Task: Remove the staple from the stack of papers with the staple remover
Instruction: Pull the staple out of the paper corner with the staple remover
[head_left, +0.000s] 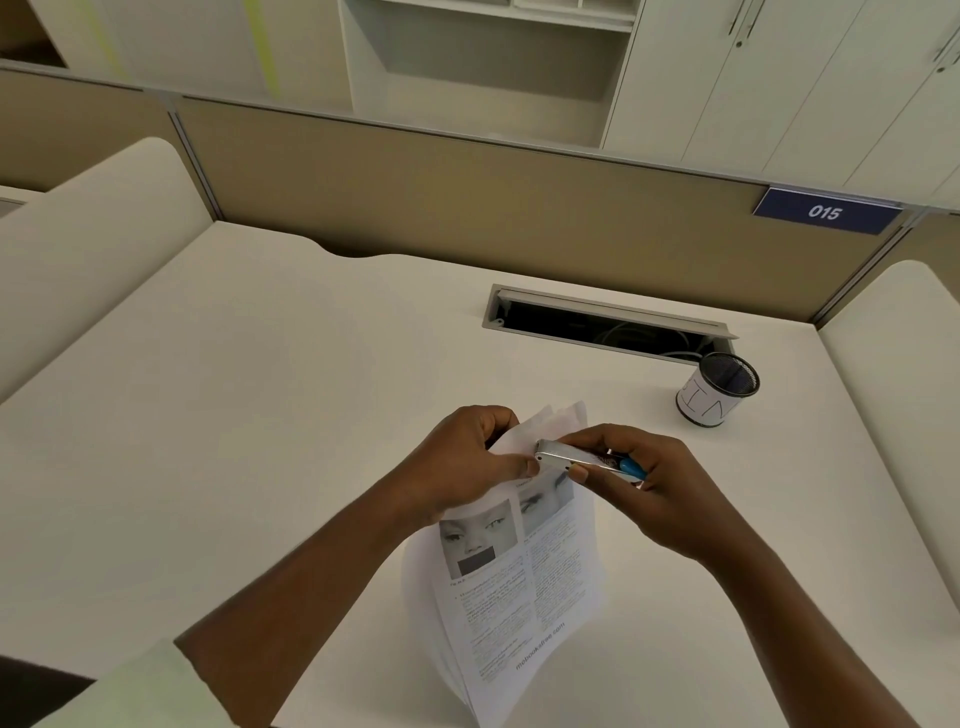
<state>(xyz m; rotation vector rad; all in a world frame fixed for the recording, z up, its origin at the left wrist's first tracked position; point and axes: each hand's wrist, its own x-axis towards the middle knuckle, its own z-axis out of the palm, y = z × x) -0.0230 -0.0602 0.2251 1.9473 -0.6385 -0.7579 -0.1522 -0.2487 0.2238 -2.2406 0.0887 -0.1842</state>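
White papers (519, 571) hung above the desk (260, 389), pinched at their top corner in your left hand (462, 462). Your right hand (639, 478) clasped the metal staple remover (582, 457) against that corner; the staple itself was hidden.

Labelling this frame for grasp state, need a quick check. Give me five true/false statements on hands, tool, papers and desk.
1. The left hand grips the top of the stack of papers. True.
2. The right hand holds the staple remover. True.
3. The papers lie flat on the desk. False: they are held up, lower end near the desk.
4. The mesh pen cup is full of pens. False: none show.
5. The partition sign reads 051. False: 015.
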